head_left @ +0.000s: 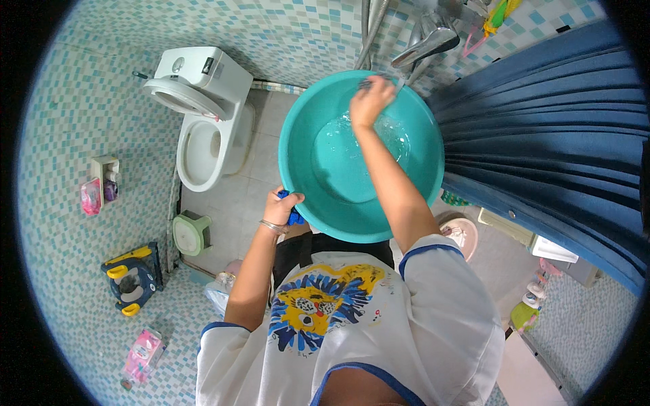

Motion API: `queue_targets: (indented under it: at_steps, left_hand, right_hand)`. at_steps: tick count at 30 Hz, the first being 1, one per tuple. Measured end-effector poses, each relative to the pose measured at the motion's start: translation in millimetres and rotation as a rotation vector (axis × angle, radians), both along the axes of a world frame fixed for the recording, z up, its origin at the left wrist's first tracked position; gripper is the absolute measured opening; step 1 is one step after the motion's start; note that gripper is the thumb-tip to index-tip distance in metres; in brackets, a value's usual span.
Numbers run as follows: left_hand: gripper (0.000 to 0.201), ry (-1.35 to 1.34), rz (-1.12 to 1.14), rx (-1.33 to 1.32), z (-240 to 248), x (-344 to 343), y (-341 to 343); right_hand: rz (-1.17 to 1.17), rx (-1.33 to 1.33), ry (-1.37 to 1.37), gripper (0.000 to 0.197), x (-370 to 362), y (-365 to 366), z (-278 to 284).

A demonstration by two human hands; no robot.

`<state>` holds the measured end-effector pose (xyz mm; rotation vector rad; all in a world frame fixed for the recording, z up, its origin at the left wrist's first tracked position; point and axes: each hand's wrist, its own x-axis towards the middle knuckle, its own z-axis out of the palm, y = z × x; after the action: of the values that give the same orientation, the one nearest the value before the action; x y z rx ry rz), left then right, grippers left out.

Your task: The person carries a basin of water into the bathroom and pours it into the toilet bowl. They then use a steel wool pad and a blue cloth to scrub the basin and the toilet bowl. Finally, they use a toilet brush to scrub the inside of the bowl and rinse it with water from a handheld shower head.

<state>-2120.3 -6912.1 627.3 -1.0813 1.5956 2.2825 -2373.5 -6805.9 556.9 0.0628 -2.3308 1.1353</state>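
A large round turquoise basin [298,162] sits in front of me with a little splashing water [335,149] in its bottom. My right hand [371,101] reaches in near the far rim, under the tap. Motion blurs its fingers, which curl by a small dark thing [365,84] that I cannot make out. My left hand [283,205] is closed beside the basin's near-left rim, on a crumpled blue thing [294,216] that looks like cloth. Above the far rim, the chrome tap [426,47] sends down a thin stream.
A white toilet [196,149] with its lid up stands left, with a green stool [191,233] nearer me. A blue curtain [542,135] hangs on the right, close to the basin. A pale pink bucket [460,235] stands by my right elbow.
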Motion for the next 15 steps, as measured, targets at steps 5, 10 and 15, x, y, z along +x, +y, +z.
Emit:
queue_targets:
  at_steps: [5, 10, 15]
  left_hand:
    - [0.012, 0.008, -0.084, -0.044, -7, -7, -7]
    - [0.01, 0.004, 0.084, 0.05, -17, -6, -9]
    - [0.013, -0.008, 0.209, -0.105, -38, -1, -22]
  right_hand:
    - [0.507, -0.252, 0.048, 0.031, 14, -21, 10]
    - [1.402, -0.487, -0.388, 0.019, 114, -24, 37]
    - [1.85, -0.213, -1.046, 0.01, 135, 74, 24]
